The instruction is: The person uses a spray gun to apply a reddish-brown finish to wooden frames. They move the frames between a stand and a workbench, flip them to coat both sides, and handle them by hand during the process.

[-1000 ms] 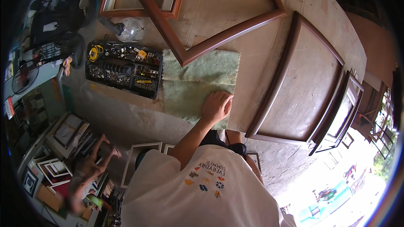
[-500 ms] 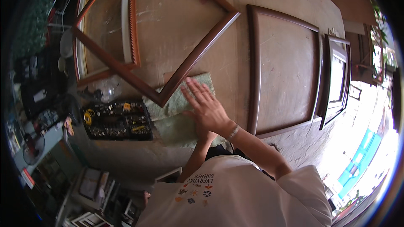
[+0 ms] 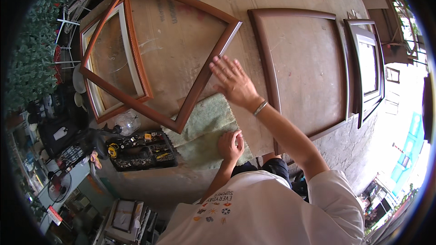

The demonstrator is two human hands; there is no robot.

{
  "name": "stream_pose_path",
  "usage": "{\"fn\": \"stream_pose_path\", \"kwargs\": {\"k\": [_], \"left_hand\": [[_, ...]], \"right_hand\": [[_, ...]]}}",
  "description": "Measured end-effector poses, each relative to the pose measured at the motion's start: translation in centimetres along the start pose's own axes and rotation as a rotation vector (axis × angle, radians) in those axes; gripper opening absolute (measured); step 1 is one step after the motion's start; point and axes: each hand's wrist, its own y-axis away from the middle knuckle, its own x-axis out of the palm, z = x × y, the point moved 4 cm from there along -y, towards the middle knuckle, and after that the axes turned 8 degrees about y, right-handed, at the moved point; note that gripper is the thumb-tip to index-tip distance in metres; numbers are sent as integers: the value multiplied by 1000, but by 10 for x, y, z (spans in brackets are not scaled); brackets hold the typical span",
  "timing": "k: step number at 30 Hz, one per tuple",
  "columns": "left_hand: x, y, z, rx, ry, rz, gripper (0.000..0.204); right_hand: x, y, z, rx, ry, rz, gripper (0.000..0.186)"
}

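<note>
A reddish-brown wooden frame lies askew over a second frame with a pale inner lip on the work board. My right hand reaches out flat, fingers spread, with its fingertips at the askew frame's right bar. My left hand rests on a folded green cloth near the board's front edge, its fingers curled; I cannot make out whether they grip anything. Just left of the cloth sits a black sectioned tray of small hardware, holding a yellow tape measure.
Further brown frames lie to the right on the board. A clear plastic bottle stands behind the tray. At the left are a fan, greenery and clutter. Stacked frames stand below.
My right hand has come into view and moved up from the cloth to the frame's bar. My left hand stays on the cloth. The camera's view has swung, shifting the whole scene.
</note>
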Motion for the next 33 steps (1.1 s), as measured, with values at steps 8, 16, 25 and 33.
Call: {"fn": "stream_pose_path", "kwargs": {"k": [8,16,25,33], "left_hand": [[-159,-48,3,-239,7,-695,40],[-177,-76,79,-600,758,-826,55],[-214,-114,92,-709,878,-828,41],[-206,-90,17,-626,755,-864,55]], "right_hand": [[-29,-91,-90,271,29,-324,63],[-11,-171,-101,291,166,-41,55],[-65,-191,-121,298,-223,196,44],[-151,-99,-107,449,-458,-167,57]]}}
